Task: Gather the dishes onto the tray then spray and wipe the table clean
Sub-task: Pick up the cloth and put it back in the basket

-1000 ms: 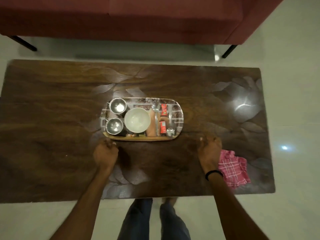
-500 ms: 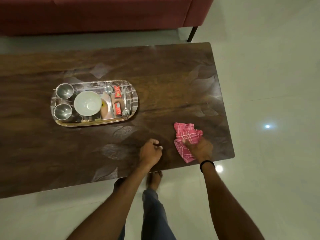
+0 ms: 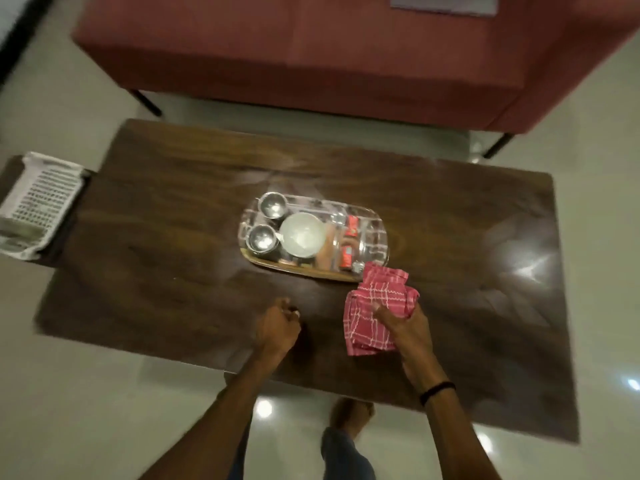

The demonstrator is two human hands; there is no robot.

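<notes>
the right hand (image 3: 403,322) has its fingers pinching the pink cloth (image 3: 377,306) on the tabletop (image 3: 173,237), just beside the tray (image 3: 375,244) of dishes. the left hand (image 3: 277,329) is curled in a fist near it.

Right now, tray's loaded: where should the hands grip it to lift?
Probably the two short rounded ends of the tray, one hand per end, coming in level from left and right. It is long, and the steel cups and bowl crowd its left, so lift evenly.
</notes>
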